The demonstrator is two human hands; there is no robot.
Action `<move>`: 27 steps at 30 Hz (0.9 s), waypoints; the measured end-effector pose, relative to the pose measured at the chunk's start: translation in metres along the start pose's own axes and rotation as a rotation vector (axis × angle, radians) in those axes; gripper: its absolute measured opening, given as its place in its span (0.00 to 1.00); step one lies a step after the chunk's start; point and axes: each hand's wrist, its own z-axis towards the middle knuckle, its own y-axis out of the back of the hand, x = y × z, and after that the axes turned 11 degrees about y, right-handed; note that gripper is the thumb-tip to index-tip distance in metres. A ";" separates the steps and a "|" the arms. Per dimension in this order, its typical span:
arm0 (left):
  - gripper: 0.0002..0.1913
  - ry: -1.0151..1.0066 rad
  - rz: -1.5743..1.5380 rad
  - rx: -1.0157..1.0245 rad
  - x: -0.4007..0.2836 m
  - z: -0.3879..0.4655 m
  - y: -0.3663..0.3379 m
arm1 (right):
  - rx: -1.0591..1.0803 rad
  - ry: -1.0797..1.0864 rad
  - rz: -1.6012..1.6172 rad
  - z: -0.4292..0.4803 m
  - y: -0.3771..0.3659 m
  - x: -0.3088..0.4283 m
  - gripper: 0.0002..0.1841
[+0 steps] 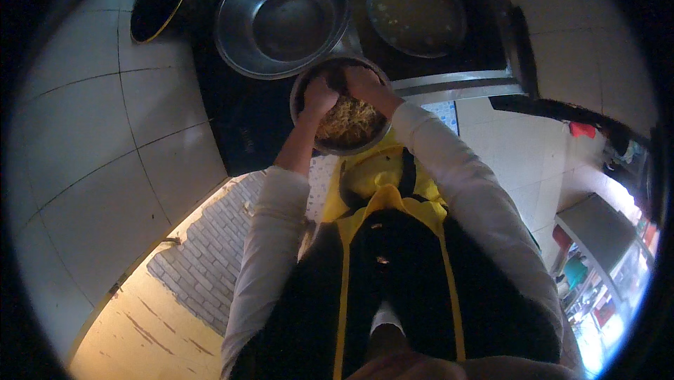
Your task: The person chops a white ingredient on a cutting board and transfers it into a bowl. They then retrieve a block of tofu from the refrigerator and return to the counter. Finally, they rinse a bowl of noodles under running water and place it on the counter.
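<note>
Both of my hands are inside a round metal bowl point(301, 81) at the counter's front edge. Shredded light-brown food point(348, 119) fills much of it. My left hand point(320, 97) is at the bowl's left side, its fingers curled down at the food. Close beside it, my right hand point(364, 84) reaches in from the right. A dark clump point(335, 79) lies between the two hands; whether either hand grips it is unclear. The fingertips of both hands are hidden in shadow and food.
A large empty metal basin point(236, 46) stands just behind the bowl. To its right, a round pan point(416, 14) holds cloudy liquid with small bits. A dark pot with a gold rim point(181, 9) is at the back left. The tiled wall point(79, 132) runs along the left.
</note>
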 end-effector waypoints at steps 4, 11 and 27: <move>0.25 -0.010 -0.148 -0.101 -0.002 -0.023 0.012 | -0.254 0.116 0.226 -0.018 0.006 0.000 0.15; 0.26 -0.175 -0.308 -0.314 -0.014 -0.069 0.036 | -0.502 0.204 0.375 -0.063 0.037 0.023 0.14; 0.22 -0.503 -0.033 -0.132 0.000 -0.117 0.032 | -0.456 0.455 -0.126 -0.117 -0.018 0.021 0.21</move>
